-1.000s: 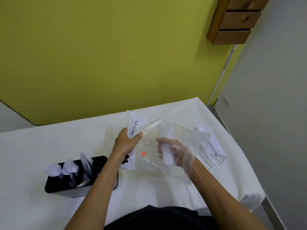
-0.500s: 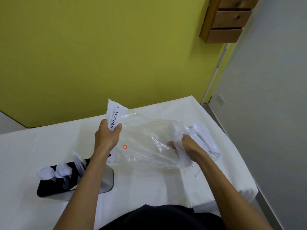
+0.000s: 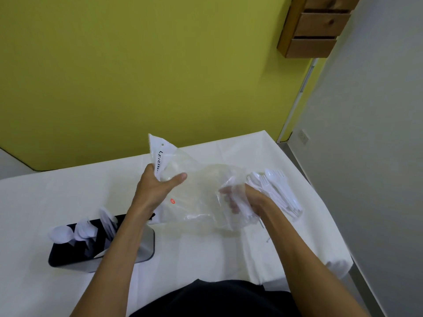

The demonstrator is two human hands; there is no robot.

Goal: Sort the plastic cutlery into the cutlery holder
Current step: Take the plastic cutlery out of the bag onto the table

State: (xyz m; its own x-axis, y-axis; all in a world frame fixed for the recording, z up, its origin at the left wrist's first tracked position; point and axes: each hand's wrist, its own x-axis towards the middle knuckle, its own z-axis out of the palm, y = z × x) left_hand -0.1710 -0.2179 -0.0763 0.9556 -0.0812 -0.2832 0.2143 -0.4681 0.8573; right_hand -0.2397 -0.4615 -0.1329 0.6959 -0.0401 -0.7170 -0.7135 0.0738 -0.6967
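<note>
Gripping clear bag (image 3: pixel 201 191) w/ L hand (image 3: pixel 155 188), R hand (image 3: pixel 248 200) fingers (image 3: pixel 226 191) clamped on cutlery (image 3: pixel 244 211) inside

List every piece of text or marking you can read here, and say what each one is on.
"LEISU": black capitals on the white header card of the clear plastic bag; the rest of the word is hidden behind the left hand that grips the card.
Red round sticker on the bag: white mark, too small to read.
Nothing else in view shows readable text.
</note>
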